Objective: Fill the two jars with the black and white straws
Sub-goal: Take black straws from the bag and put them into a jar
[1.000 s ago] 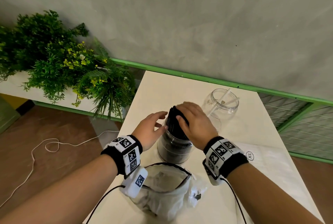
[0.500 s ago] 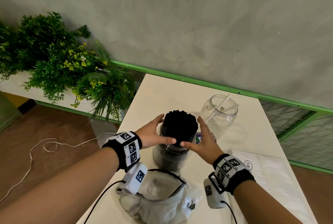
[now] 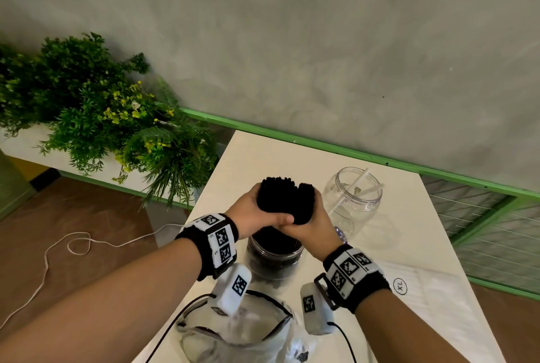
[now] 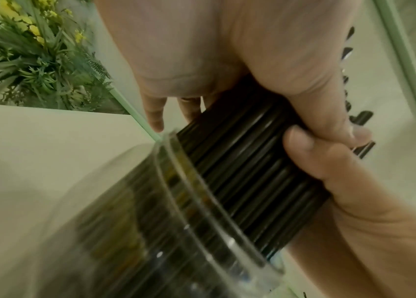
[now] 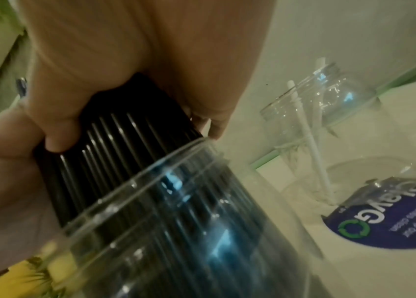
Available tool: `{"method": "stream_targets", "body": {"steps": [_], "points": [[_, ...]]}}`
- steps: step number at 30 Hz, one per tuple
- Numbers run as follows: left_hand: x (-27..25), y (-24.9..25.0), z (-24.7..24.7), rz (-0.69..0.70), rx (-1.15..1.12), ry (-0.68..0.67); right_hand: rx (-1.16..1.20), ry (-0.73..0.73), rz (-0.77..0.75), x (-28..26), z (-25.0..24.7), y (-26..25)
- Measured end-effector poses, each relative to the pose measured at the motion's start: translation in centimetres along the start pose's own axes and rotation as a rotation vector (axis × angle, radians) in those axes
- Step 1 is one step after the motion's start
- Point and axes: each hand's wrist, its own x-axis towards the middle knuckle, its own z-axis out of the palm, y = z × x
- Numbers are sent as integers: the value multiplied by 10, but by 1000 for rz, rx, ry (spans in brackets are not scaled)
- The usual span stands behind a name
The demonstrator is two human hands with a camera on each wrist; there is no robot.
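Note:
A thick bundle of black straws (image 3: 285, 197) stands upright in a clear jar (image 3: 274, 257) in the middle of the white table (image 3: 263, 155). My left hand (image 3: 257, 210) grips the bundle from the left and my right hand (image 3: 312, 222) grips it from the right, thumbs meeting in front. The left wrist view shows the black straws (image 4: 247, 165) rising out of the jar rim (image 4: 176, 181); the right wrist view shows the same black straws (image 5: 115, 149). A second clear jar (image 3: 355, 196) behind and to the right holds two or three white straws (image 3: 361, 180).
A clear plastic bag (image 3: 233, 333) lies at the table's near edge. White packaging marked XL (image 3: 415, 292) lies at the right. A planter of green foliage (image 3: 102, 126) stands left of the table, and a green rail (image 3: 350, 152) runs along the wall. A white cord (image 3: 58, 251) lies on the floor.
Both hands have closed in from the sides and now wrap round the black straw bundle. One second ago the right hand lay on top of it.

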Motion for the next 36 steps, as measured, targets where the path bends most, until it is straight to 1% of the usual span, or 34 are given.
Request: {"method": "stream_targets", "body": {"steps": [2,5,6,11,13,15,16,18,20,21,23,26,29,31,34,36], "points": [[-2,2,-3,-5,48,-43,-4,-3,23,-3,1,-1],[-8,-7,-12,-11,217,-101,-259,9,107,-14,-7,10],[-11,-9,-15,-18,244,-110,-304,3,126,-17,-11,14],[-22,-17,-26,12,282,-156,-335,-47,128,-23,-18,16],[-26,-15,-22,40,300,-181,-332,-90,118,-20,-15,12],[-27,-13,-14,85,330,-172,-342,-131,93,-17,-6,6],[-29,-12,-10,102,358,-157,-349,-121,75,-15,-1,5],[-29,-12,-6,133,409,-124,-321,-39,48,-15,6,3],[-30,-13,-9,164,412,-103,-272,36,53,-17,7,2],[-31,-14,-12,172,406,-93,-289,56,61,-18,6,3],[-34,-16,-17,158,379,-69,-397,67,62,-22,1,6],[-41,-16,-21,173,354,-36,-541,56,-1,-25,-6,6],[-42,-18,-21,196,354,3,-644,8,-119,-28,-5,-2],[-43,-18,-20,182,366,26,-780,-12,-208,-30,2,-11],[-44,-17,-20,109,256,48,-1005,-15,-320,-31,18,-20],[-47,-18,-22,107,136,82,-1117,-27,-344,-28,31,-20]]}}
